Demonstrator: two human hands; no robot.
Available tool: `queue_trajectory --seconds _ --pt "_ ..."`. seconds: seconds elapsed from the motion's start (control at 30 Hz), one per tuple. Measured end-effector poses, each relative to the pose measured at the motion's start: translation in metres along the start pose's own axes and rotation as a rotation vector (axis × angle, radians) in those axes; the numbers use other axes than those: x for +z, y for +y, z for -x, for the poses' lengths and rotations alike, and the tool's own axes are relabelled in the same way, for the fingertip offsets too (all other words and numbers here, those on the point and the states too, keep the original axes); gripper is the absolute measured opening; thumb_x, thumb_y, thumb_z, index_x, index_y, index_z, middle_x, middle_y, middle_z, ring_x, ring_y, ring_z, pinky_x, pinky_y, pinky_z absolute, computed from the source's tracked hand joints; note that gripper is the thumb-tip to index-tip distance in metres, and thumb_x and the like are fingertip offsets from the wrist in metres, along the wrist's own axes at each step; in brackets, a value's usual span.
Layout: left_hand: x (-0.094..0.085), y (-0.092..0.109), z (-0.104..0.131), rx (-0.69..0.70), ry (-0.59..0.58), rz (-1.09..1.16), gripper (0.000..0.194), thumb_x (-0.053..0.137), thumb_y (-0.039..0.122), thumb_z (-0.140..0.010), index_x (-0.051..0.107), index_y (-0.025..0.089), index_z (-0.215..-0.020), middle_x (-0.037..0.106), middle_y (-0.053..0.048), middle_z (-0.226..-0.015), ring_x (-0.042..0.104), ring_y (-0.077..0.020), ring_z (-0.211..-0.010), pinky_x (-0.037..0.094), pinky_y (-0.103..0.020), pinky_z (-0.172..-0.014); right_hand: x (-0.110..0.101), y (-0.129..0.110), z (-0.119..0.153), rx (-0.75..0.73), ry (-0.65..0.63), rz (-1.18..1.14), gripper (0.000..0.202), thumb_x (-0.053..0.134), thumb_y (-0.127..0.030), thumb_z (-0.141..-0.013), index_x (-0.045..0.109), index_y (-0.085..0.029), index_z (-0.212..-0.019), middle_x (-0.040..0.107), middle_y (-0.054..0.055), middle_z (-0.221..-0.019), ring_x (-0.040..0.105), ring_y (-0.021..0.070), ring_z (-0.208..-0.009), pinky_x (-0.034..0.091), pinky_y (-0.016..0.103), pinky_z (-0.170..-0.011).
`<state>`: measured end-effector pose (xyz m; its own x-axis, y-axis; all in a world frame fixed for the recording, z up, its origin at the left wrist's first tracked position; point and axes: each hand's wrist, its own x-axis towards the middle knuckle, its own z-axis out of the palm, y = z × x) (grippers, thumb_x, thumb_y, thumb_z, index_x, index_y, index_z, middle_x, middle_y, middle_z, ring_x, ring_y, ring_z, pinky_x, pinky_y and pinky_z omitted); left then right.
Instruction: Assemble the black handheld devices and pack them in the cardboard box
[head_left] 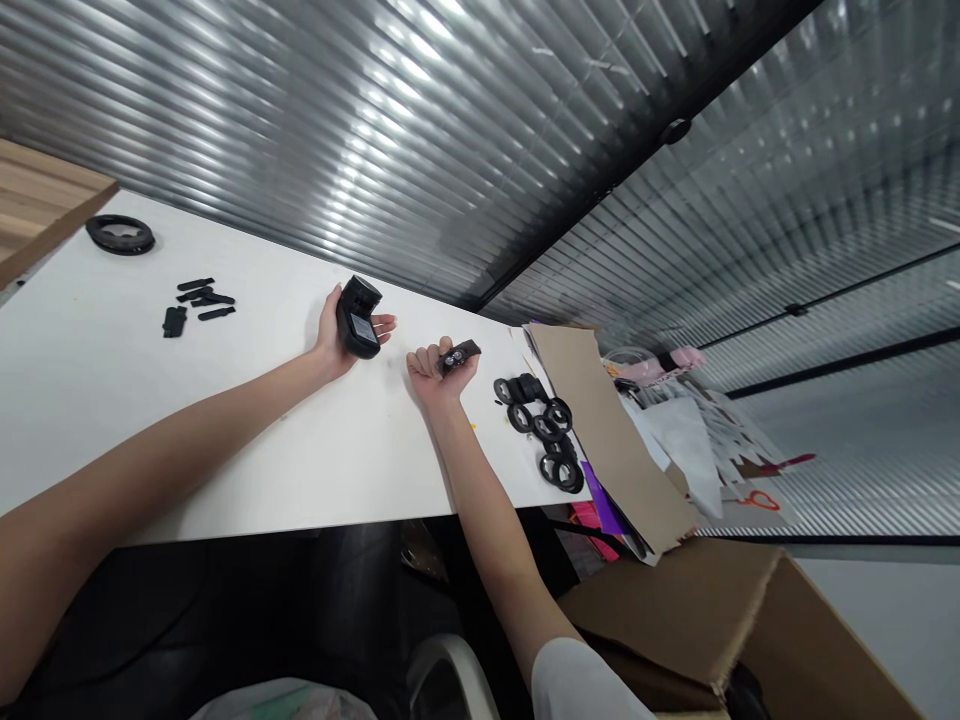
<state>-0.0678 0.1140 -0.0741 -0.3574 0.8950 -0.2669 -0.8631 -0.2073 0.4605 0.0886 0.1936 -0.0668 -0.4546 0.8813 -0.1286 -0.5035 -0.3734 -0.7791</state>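
Observation:
Over the white table, my left hand [335, 335] holds a black plastic housing [359, 318] with a notch-shaped opening and a pale label inside. The thumb is on its near side, and some fingers stretch out past its right edge. To the right, my right hand [435, 378] is closed around a small dark part [458, 356] with two shiny round spots; its exact kind I cannot make out. The two hands are apart. Right of my right hand lies a group of black rings [550, 428]. Small black strips [217, 313] lie farther left.
A larger black ring [120, 235] lies at the table's far left, near a wooden board [45, 205]. Flat cardboard [600, 420] covers the right end. An open cardboard box [690, 600] stands at the lower right. A corrugated translucent wall [300, 130] runs behind the table.

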Motion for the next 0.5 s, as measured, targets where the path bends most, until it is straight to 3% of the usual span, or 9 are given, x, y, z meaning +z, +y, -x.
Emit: queue_trajectory --seconds 0.2,0.3,0.4,0.5 --pt "0.0012 0.0008 0.0019 0.007 -0.005 -0.017 0.068 0.033 0.072 -0.112 0.071 0.016 -0.121 0.082 -0.018 -0.094 0.082 -0.0313 -0.094 0.064 -0.041 -0.093 0.0008 0.002 0.0004 0.011 -0.077 -0.025 0.065 0.028 -0.062 -0.109 0.034 -0.026 -0.056 0.02 -0.004 -0.044 0.016 0.0138 -0.046 0.03 0.026 -0.046" --pt "0.0016 0.001 0.002 0.002 -0.008 -0.021 0.067 0.033 0.072 -0.112 0.07 0.017 -0.12 0.082 -0.017 -0.093 0.081 -0.0301 -0.091 0.063 -0.039 -0.09 0.0022 0.0028 0.0014 0.001 -0.096 -0.033 0.063 0.04 -0.065 -0.106 0.037 -0.026 -0.056 0.023 -0.005 -0.044 0.021 0.0137 -0.047 0.032 0.026 -0.046" --pt "0.0024 0.0012 0.0023 -0.009 -0.002 -0.01 0.067 0.033 0.072 -0.112 0.07 0.017 -0.123 0.082 -0.017 -0.092 0.081 -0.0308 -0.092 0.063 -0.039 -0.09 0.0038 0.0028 0.0025 -0.004 -0.067 -0.008 0.062 0.047 -0.067 -0.102 0.04 -0.025 -0.058 0.032 -0.004 -0.047 0.025 0.0129 -0.047 0.035 0.028 -0.047" --pt "0.0036 0.0018 0.0031 -0.011 0.004 -0.005 0.067 0.033 0.072 -0.112 0.07 0.017 -0.124 0.082 -0.017 -0.091 0.081 -0.0315 -0.093 0.063 -0.04 -0.09 0.0055 0.0026 0.0023 -0.003 -0.036 0.009 0.055 0.041 -0.061 -0.105 0.048 -0.026 -0.062 0.042 -0.003 -0.052 0.024 0.0123 -0.046 0.035 0.028 -0.046"
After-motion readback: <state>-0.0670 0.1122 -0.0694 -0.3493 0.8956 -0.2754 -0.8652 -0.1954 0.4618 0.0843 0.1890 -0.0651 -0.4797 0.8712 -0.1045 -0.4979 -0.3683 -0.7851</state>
